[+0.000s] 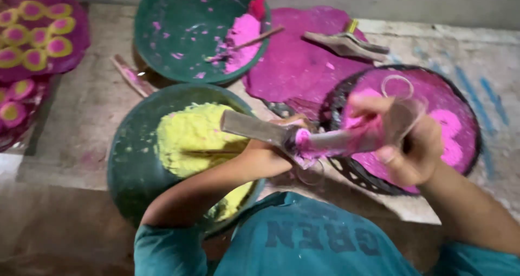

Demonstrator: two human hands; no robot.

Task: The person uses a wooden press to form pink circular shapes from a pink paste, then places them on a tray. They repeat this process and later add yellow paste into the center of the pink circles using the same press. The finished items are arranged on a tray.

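Head view: the fingers of the right hand (403,146) are seen curled tightly around the pink-smeared handle of a flat trowel-like tool (303,137), the thumb laid over the top. The grey blade of the tool points left, above the yellow mass. The left hand (271,154) is mostly hidden beneath the blade; it is placed just under the tool where blade meets handle, and whether its fingers are clasped or loose cannot be told.

Below the hands, a dark green bowl (127,168) is seen, holding a heap of yellow paste (192,138). To the right, behind the right hand, a round black-rimmed tray (471,113) is covered with magenta material and brighter pink patches. A thin clear ring (397,86) lies on that tray, near the knuckles.

Further up, a second green bowl (179,32) holds a lump of pink paste (241,40) with a thin stick (260,38) resting in it. Beside it, a flat magenta sheet (303,65) is spread on the floor, with another trowel (346,44) laid on top. At the far left, purple sheets decorated with yellow-and-pink circles (35,35) are laid out. A teal shirt (303,241) fills the lower edge.
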